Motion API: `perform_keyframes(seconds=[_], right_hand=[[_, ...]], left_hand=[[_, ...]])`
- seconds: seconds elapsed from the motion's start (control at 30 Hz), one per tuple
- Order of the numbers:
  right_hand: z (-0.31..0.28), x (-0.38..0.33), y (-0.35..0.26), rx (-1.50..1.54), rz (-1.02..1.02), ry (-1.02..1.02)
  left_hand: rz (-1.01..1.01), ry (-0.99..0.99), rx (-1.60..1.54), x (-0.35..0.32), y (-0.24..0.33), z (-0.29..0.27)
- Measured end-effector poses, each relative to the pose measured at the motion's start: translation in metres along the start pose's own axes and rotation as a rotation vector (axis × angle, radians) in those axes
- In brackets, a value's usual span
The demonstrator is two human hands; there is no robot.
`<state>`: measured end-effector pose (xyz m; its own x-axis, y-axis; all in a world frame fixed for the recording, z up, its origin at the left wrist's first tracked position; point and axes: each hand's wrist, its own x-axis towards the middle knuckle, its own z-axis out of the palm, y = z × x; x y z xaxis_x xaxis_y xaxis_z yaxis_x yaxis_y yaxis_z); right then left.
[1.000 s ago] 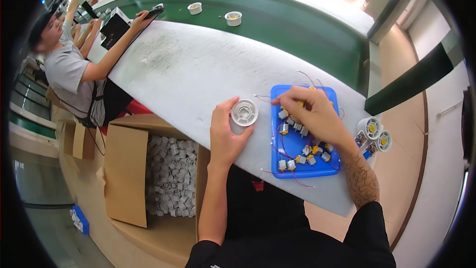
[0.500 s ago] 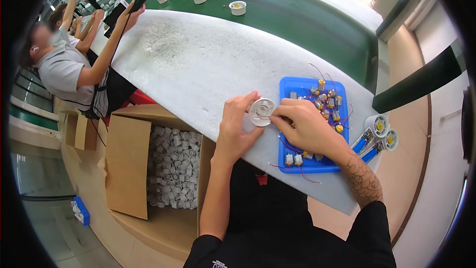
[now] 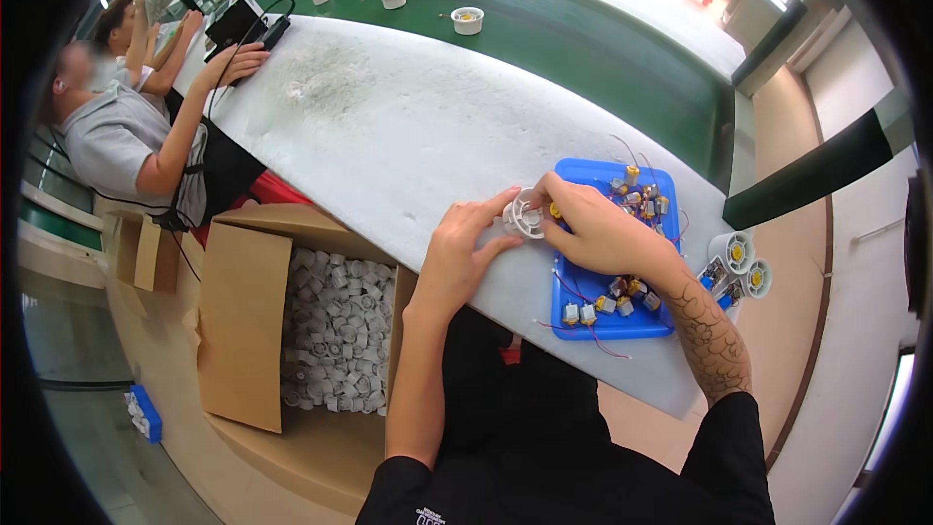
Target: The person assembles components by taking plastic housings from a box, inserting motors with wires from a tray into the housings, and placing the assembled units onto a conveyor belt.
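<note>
White plastic housing (image 3: pixel 525 222), clasped by left hand (image 3: pixel 463 255), ten o'clock from blue tray (image 3: pixel 581 172); yellow-ended motor (image 3: pixel 555 210), apparently pinched by right hand (image 3: pixel 604 226), housing's three o'clock; could be dropped if pinch is slackened.

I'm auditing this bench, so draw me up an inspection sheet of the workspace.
Surface: pale tabletop; greyish patch toward far left, dust or wear unclear.
Job's things: white round housing in hand; small motors in blue tray.
Clutter: two white round pieces beyond the tray's right side.
Hands: left hand grips housing; right hand at it, grasp partly hidden.
Cables: thin wires overhang the tray; black cord near co-worker.
Surroundings: green belt with three white cups; open carton of white parts.
</note>
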<state>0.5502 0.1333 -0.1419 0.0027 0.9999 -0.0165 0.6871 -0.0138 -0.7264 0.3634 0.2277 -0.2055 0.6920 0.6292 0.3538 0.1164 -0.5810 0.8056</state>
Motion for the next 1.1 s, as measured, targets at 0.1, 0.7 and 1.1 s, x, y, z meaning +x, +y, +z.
perform_keyframes(seconds=[0.1,0.7,1.1], right_hand=[[0.001,0.001,0.001,-0.037,-0.068,0.016],[0.006,-0.001,-0.010,-0.074,-0.094,0.219],[0.009,-0.006,-0.003,-0.089,-0.170,0.340]], left_hand=[[0.013,-0.011,0.010,-0.001,-0.001,-0.003],[-0.017,0.141,0.089,-0.005,-0.004,0.007],[0.087,0.121,0.143,-0.007,-0.010,0.007]])
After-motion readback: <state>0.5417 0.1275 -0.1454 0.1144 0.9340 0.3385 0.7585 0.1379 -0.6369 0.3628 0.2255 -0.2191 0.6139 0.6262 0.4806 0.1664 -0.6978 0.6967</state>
